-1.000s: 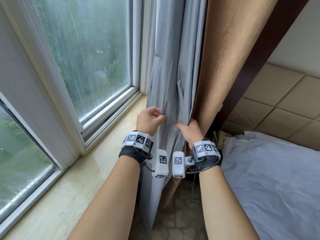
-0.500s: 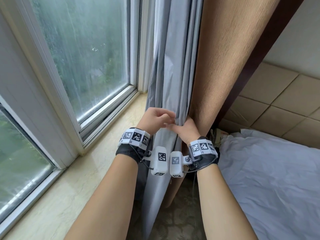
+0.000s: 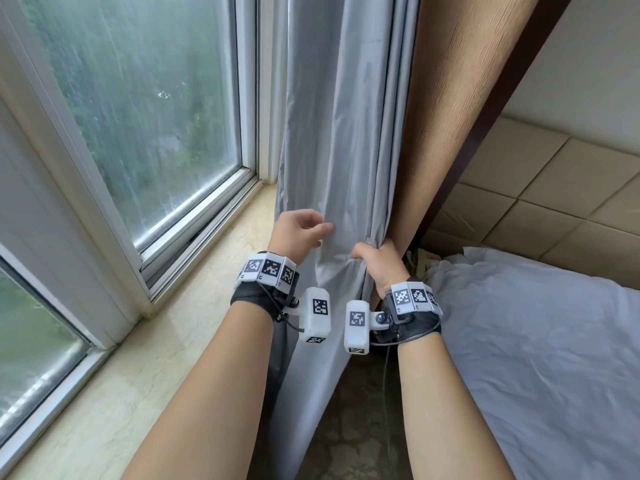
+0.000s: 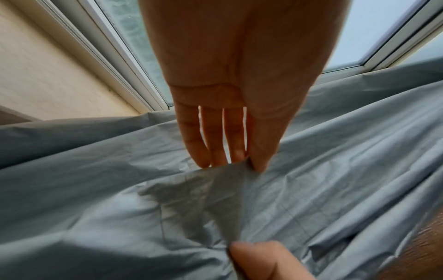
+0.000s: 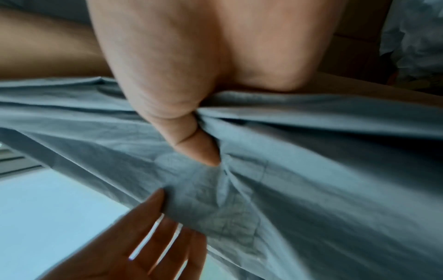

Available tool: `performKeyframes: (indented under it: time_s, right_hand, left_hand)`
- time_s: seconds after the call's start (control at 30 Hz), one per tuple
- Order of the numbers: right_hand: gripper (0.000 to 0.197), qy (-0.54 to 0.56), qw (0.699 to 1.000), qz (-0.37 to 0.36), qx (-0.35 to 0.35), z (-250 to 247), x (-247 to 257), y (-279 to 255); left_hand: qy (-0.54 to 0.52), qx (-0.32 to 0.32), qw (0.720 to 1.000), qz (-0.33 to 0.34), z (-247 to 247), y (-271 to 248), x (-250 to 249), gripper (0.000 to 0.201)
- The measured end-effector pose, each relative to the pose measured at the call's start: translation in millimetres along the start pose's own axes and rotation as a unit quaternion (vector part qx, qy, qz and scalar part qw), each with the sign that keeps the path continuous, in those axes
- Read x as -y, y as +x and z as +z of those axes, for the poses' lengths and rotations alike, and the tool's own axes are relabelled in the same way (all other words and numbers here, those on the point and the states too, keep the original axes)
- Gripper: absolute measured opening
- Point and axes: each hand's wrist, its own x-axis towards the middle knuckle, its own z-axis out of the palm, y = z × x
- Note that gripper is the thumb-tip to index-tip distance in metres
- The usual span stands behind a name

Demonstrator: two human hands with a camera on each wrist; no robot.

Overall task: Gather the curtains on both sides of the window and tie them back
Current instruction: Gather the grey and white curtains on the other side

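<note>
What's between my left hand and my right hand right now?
A span of grey curtain, pinched by the left hand and bunched in the right hand; the head view shows it.

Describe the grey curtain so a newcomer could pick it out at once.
Find the window; two curtains hang at its right edge. The grey curtain is the smooth one nearest the glass, held by the left hand and right hand, unlike the textured tan curtain.

left hand (image 3: 297, 234) pinching, right hand (image 3: 379, 264) clenched
</note>
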Motion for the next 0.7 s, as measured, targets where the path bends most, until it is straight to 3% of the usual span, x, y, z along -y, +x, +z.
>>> performKeyframes:
  time_s: [0.13,0.2,0.33,0.37,0.43,0.53,0.63,0.7]
  right_hand:
    - [0.026,-0.081,0.994,-0.046,-0.06,4,-5,3]
    - [0.035,-0.102,0.992,-0.06,-0.054,9,-3,-2]
    - [0.048,-0.064,0.99,-0.09,0.092,17,4,-16]
    - [0.046,-0.069,0.989,-0.088,0.096,19,3,-17]
    - [0.034,-0.078,0.994,-0.07,0.037,24,0,-14]
    - [0.04,-0.095,0.994,-0.023,-0.042,24,-5,-11]
    - [0.007,-0.079,0.996,-0.024,-0.024,18,-2,-18]
    - [0.01,-0.044,0.999,-0.027,-0.002,13,0,-23]
  left_hand:
    - [0.026,-0.038,0.999,0.012,0,-5,-5,0.017]
    - [0.024,-0.015,0.999,0.016,0,-9,-8,0.015]
    - [0.065,0.079,0.995,0.018,-6,-12,-14,0.01]
    - [0.077,0.098,0.992,0.017,-7,-15,-16,0.014]
    - [0.056,0.116,0.992,0.009,-7,-19,-20,0.02]
    - [0.032,0.025,0.999,0.002,-11,-20,-13,0.025]
    - [0.066,-0.07,0.995,-0.007,-17,-13,-2,0.027]
    - [0.087,-0.058,0.994,-0.019,-18,-10,0,0.057]
